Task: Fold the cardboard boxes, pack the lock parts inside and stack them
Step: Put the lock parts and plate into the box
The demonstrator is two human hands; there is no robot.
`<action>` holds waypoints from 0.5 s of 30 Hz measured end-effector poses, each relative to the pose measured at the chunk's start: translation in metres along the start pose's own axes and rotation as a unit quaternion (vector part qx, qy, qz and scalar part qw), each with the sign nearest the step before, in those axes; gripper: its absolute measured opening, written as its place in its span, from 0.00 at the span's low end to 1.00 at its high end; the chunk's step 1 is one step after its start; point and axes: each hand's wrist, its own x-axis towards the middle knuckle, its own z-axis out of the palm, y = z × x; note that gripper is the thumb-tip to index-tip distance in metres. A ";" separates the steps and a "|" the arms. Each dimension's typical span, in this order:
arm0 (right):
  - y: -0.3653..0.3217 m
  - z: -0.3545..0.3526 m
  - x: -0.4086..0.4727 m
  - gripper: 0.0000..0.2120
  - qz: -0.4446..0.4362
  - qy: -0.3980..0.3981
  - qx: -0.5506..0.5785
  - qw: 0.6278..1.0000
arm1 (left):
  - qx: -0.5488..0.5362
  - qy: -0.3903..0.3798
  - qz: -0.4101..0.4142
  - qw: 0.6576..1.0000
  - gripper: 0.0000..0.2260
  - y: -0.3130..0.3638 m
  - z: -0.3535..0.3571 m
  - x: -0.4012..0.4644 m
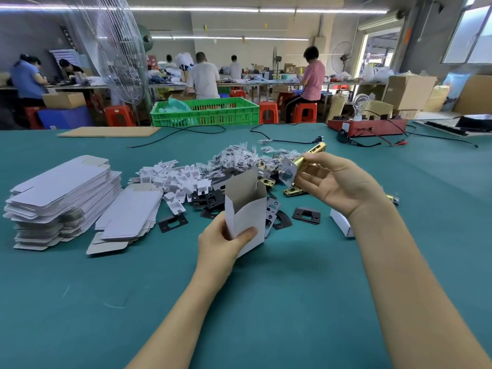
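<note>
Head view: a person is sitting at a green bench [266, 302], both bare forearms reaching forward.
Left hand [223, 242]: it is gripping the lower end of a small white cardboard box [246, 206], thumb lying across the front face and fingers wrapping behind; the grip is closing on the box.
Box: it is standing tilted, folded into a tube with its top end open and a flap rising at the back, held just above the bench.
Right hand [338, 182]: it is holding a brass latch [306, 162], fingers curling round the gold barrel; the grip is closing on that part.
Latch: it is pointing its square silver faceplate down and left toward the open top of the box, near it but not inside.
Flat boxes [61, 193]: a tall stack of unfolded white blanks is sitting at the left of the bench, with a lower stack leaning just beside it.
Loose parts: white plastic pieces [173, 179], black metal plates [306, 215], small bagged screws [237, 154] and more brass pieces are lying in a heap behind the box.
Finished box [342, 225]: a closed white one is lying partly hidden behind the right forearm.
Far edge: a red device [367, 126] with a bulb and black cables is sitting there, and a green crate [205, 113] is standing beyond.
Background: other people are working on red stools at long tables.
</note>
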 end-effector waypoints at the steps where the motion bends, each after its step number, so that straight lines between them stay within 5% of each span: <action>1: -0.003 0.000 -0.001 0.07 0.001 -0.008 -0.020 1.000 | 0.006 -0.001 0.002 1.000 0.16 0.000 0.000 0.000; 8: -0.017 -0.004 -0.008 0.02 -0.018 0.022 -0.204 0.979 | 0.042 0.002 0.001 0.999 0.18 0.000 0.001 -0.001; 15: -0.022 0.013 -0.019 0.13 -0.051 -0.006 -0.267 0.962 | 0.059 -0.002 0.008 0.998 0.19 0.002 0.003 -0.002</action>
